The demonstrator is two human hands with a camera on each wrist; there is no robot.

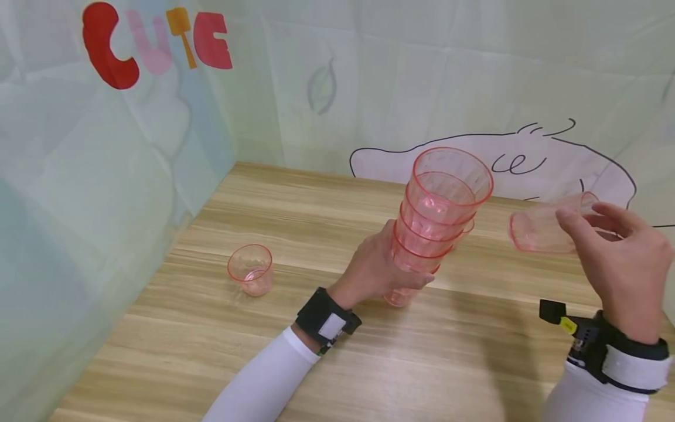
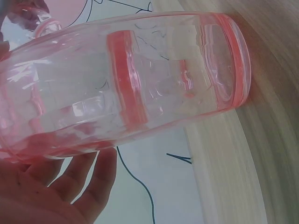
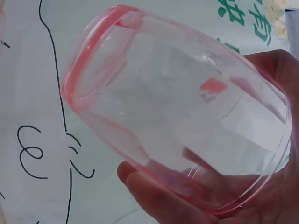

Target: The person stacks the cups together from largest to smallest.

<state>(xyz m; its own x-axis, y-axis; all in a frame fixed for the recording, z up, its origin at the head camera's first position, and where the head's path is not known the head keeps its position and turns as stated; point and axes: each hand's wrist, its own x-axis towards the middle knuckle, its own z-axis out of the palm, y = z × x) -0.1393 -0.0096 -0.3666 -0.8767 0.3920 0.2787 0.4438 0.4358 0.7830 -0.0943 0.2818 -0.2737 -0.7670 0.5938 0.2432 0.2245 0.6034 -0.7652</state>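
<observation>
A stack of several nested, clear pink plastic cups [image 1: 440, 217] leans slightly, mouths up, with my left hand [image 1: 382, 264] gripping it around its lower part. The left wrist view shows a pink cup of this stack [image 2: 168, 74] close up, its thick base over the wood and the fingers curled along its side. To the right, my right hand [image 1: 624, 252] holds a single clear pink cup [image 1: 543, 228] on its side in the air, apart from the stack. In the right wrist view, this cup's base [image 3: 88, 56] points away from the palm.
One more pink cup [image 1: 250, 269] stands upright on the wood-grain table [image 1: 211, 334], left of my left hand. Behind the stack, part of another pink cup [image 1: 466, 227] shows, mostly hidden. A printed cloth backdrop [image 1: 379, 88] rises along the table's back and left edges.
</observation>
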